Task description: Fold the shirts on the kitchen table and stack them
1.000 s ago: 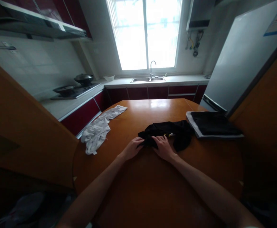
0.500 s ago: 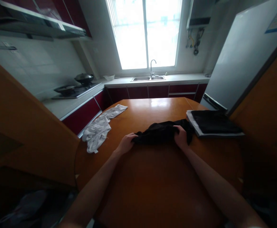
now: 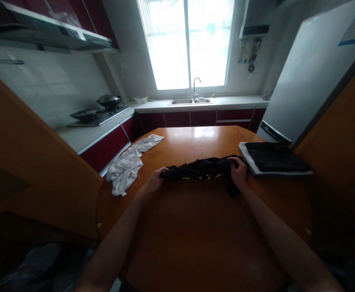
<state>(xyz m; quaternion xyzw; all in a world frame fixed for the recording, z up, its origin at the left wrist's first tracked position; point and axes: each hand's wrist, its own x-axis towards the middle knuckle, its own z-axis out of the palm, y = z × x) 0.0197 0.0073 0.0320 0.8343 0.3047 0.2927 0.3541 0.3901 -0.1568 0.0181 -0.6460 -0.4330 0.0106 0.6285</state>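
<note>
A black garment (image 3: pixel 200 167) with a yellow and white print along its near edge stretches between my two hands over the wooden table (image 3: pixel 195 227). My left hand (image 3: pixel 154 180) is closed on its left end. At the other end, my right hand (image 3: pixel 238 172) grips it with the fingers wrapped over the top. A dark flap of the cloth hangs down beside my right hand. What kind of garment it is, I cannot tell, as it is bunched up.
A crumpled white garment (image 3: pixel 125 166) lies on the table's left side. On the right sits a stack of folded clothes (image 3: pixel 274 156), black on top and white beneath. Past the table are a sink (image 3: pixel 181 101), a stove with pans (image 3: pixel 86 116) and a fridge (image 3: pixel 311 69).
My hands have moved farther apart, pulling the black garment wider and straighter. Its yellow and white print now shows, and a flap hangs by my right hand.
</note>
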